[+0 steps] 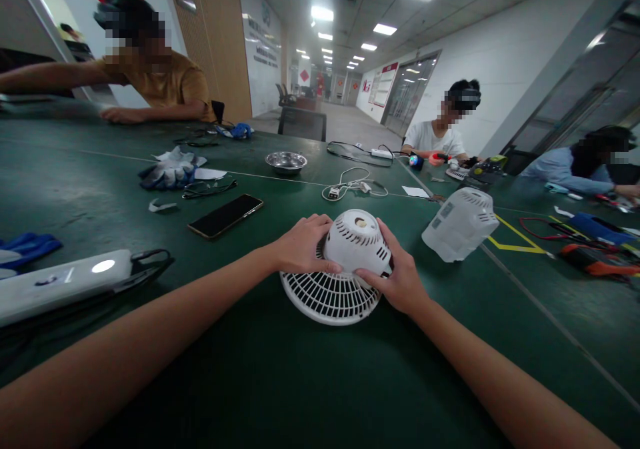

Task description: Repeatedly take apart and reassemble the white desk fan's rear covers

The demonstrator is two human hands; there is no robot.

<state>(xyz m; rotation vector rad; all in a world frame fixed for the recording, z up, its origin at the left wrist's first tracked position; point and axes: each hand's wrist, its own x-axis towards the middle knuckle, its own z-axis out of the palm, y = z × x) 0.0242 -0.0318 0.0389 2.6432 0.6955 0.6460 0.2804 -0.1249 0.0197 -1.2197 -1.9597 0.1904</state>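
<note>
In front of me a white slotted fan motor housing (353,242) sits on a round white fan grille (330,299), which lies on the green table. My left hand (305,245) wraps the housing's left side, its thumb across the lower front. From the right, my right hand (400,279) grips the same housing, thumb pointing inward. The two thumb tips lie close together on the front. Both hands' fingers are partly hidden behind the housing. Whether the housing is joined to the grille I cannot tell.
Left of my hands lies a phone (226,215), with gloves (170,169) beyond. A metal bowl (286,162) and white cable (350,185) are farther back. A white plastic housing (460,225) stands right, near a multimeter (597,259). Several people sit around the table.
</note>
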